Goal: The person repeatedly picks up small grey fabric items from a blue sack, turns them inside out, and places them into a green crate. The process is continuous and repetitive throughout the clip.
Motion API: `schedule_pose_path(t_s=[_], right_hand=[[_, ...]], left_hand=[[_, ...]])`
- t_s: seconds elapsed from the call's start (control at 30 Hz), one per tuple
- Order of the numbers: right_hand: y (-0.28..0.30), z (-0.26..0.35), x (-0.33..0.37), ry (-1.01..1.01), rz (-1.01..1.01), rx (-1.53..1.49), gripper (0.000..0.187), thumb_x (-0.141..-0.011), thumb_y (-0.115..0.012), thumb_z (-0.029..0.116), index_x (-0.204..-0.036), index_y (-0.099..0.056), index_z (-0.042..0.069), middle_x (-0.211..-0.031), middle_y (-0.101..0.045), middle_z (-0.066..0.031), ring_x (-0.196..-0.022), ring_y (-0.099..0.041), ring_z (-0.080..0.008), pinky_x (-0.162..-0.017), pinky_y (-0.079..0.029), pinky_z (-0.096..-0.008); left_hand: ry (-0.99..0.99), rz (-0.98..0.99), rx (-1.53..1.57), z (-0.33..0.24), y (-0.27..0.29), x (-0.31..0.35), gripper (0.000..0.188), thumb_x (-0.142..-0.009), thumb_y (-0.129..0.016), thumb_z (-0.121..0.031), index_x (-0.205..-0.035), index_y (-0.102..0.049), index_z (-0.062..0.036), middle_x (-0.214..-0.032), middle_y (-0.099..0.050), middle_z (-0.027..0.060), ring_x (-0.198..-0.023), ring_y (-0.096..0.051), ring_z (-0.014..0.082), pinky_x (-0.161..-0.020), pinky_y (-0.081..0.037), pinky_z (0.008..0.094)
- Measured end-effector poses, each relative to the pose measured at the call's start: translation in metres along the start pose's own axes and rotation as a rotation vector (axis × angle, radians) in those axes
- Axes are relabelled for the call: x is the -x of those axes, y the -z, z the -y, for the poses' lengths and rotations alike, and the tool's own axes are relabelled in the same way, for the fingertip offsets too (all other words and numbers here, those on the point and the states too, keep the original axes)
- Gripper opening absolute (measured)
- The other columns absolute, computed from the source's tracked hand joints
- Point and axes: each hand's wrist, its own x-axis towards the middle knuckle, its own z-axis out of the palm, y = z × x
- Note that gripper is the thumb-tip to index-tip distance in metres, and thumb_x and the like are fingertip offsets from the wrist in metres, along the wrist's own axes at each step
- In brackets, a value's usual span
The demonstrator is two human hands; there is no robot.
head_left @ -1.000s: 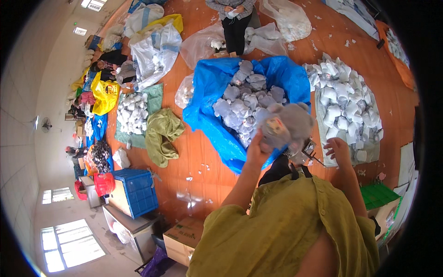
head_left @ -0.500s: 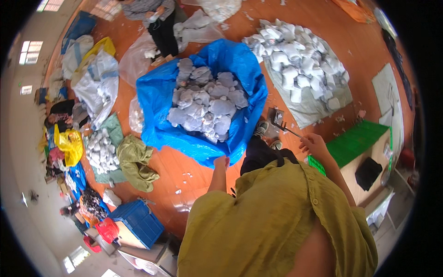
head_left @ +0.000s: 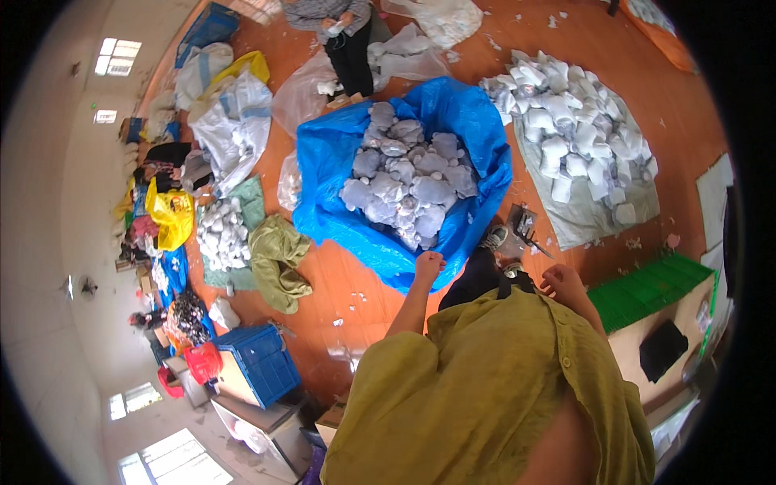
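My left hand (head_left: 430, 263) is closed in a fist at the near rim of a big blue plastic bag (head_left: 323, 206). What it holds, if anything, is hidden. Inside the bag lies a heap of grey plush pieces (head_left: 412, 178), rounded and soft-looking. On the other side of my body, my right hand (head_left: 563, 283) has its fingers loosely bent and apart, with nothing seen in it. Just beyond its fingertips ends a thin dark rod (head_left: 533, 242), which rises from a small metal plate (head_left: 521, 220) on the floor beside my shoes.
White stuffed pieces (head_left: 586, 133) are piled on a pale sheet (head_left: 570, 218) at the right. A green-topped table (head_left: 651, 291) stands near right. Leftward are an olive cloth (head_left: 276, 263), a blue crate (head_left: 263, 364) and white sacks (head_left: 234, 121). A person (head_left: 343, 32) sits beyond the bag.
My right hand has come off the rod and drawn back toward me. My left fist has risen slightly at the bag's rim. The whole view has swung, shifting the scene rightward.
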Motion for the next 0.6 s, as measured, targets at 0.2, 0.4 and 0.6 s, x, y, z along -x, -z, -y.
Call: schedule_pose_path(t_s=[0.2,0.4,0.6], right_hand=[[0.015,-0.013,-0.028,0.153,0.138,0.149,0.016,-0.088,-0.055,0.014,-0.087,-0.056,-0.002,-0.07,-0.063,-0.0093,-0.054,-0.059,-0.0148,-0.05,-0.048,-0.0279],[0.038,-0.028,-0.062,0.179,0.114,0.111,0.018,-0.086,-0.056,0.015,-0.086,-0.057,-0.003,-0.069,-0.063,-0.0095,-0.056,-0.06,-0.0159,-0.051,-0.048,-0.0282],[0.046,-0.068,-0.09,0.044,-0.018,0.257,0.022,-0.079,-0.062,0.024,-0.089,-0.063,0.005,-0.079,-0.065,-0.0149,-0.071,-0.063,-0.0282,-0.064,-0.049,-0.0393]], left_hand=[[0.188,-0.037,0.249,0.027,-0.001,0.041,0.02,-0.082,-0.058,-0.017,-0.088,-0.06,0.0017,-0.074,-0.064,0.0105,-0.055,-0.057,0.0136,-0.05,-0.046,0.025],[0.165,-0.034,0.174,-0.014,-0.022,0.03,0.019,-0.084,-0.058,-0.02,-0.087,-0.06,-0.0013,-0.078,-0.065,0.0086,-0.06,-0.058,0.0131,-0.052,-0.046,0.0248],[0.043,0.178,0.029,-0.106,-0.096,-0.064,0.017,-0.086,-0.055,-0.019,-0.092,-0.061,-0.0043,-0.08,-0.065,0.0067,-0.062,-0.057,0.0108,-0.054,-0.045,0.0235]])
